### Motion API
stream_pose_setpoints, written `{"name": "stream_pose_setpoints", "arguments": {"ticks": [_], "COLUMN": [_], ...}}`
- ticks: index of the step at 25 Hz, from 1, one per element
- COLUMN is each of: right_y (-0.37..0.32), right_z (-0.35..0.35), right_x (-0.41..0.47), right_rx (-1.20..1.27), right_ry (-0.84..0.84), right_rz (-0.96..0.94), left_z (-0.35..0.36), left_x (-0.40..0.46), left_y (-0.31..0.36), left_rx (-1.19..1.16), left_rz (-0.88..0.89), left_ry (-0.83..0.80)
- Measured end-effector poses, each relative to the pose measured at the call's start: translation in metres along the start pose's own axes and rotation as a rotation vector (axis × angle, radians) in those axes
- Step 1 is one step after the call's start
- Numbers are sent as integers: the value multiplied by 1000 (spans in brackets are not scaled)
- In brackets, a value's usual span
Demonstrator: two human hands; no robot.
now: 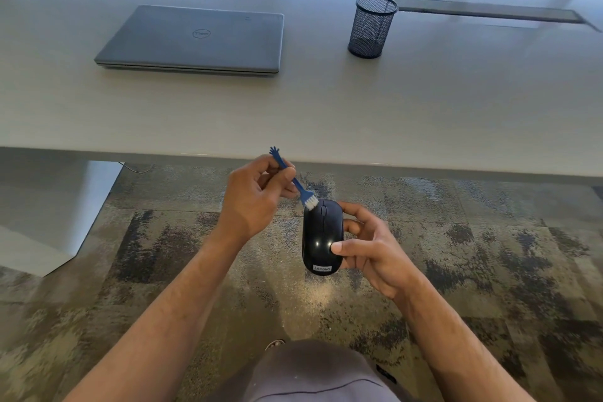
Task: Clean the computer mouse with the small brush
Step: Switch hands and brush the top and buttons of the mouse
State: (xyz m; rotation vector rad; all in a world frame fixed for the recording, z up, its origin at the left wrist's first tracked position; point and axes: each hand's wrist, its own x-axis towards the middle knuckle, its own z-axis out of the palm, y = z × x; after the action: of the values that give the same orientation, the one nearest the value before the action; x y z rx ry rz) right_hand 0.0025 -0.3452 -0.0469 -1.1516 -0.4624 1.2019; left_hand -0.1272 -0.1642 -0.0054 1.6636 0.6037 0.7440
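A black computer mouse [321, 232] is held in the air below the table's front edge, its top side up and its wheel end pointing away from me. My right hand [372, 248] grips it from the right, thumb on its rear top and fingers curled round its side. My left hand [253, 197] pinches the thin blue handle of the small brush [295, 181]. The brush's white bristles touch the mouse's front left corner, beside the wheel.
A white table [326, 114] stretches ahead with a closed grey laptop [195, 39] at the left and an empty dark mesh pen cup [372, 26] at the right. A long cable slot [486, 10] lies farther right. Patterned carpet and my lap are below.
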Motion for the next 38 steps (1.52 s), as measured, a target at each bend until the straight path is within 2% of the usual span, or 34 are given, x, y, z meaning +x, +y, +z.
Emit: {"name": "stream_pose_setpoints", "arguments": {"ticks": [3,5,9,11,16,19,22,25,27,29,34,36,38], "right_y": [1,0,-2,-3,-5,-5,-5,-5,-4,-3,-3,-4,-5], "right_z": [-2,-4,-3,0,1,-1,-3,-3,-2,-1,-2,-3,-3], "right_x": [-1,-2,-3,-4,-9,-10,-9,-7,-5,-4,-7,-7,-7], "right_rx": [-2,-12,-12,16,74,75,79,78,67,47,38,26,8], "right_ry": [10,28,14,-15,-64,-64,-49,-50,-55,-51,-44,-32,-26], "right_rz": [-13,-24,-28,-28,-10,-4,-1,-3,-8,-11,-1,2,8], "left_z": [-4,-10,-19,-18,-10,-9,-12,-10,-5,-1,4,4,4], "left_x": [1,-3,-9,-9,3,3,-3,-7,-8,-6,3,2,-2], "left_y": [-1,0,3,3,-1,-2,4,13,16,16,22,23,25], "left_rx": [45,-26,-152,-125,-23,-28,-123,-151,-78,-3,127,80,37], "left_rz": [-15,16,82,91,-62,-97,7,108,127,118,108,126,148], "left_ry": [77,47,-251,-304,-17,39,-44,-302,-385,-330,-55,-105,-266]}}
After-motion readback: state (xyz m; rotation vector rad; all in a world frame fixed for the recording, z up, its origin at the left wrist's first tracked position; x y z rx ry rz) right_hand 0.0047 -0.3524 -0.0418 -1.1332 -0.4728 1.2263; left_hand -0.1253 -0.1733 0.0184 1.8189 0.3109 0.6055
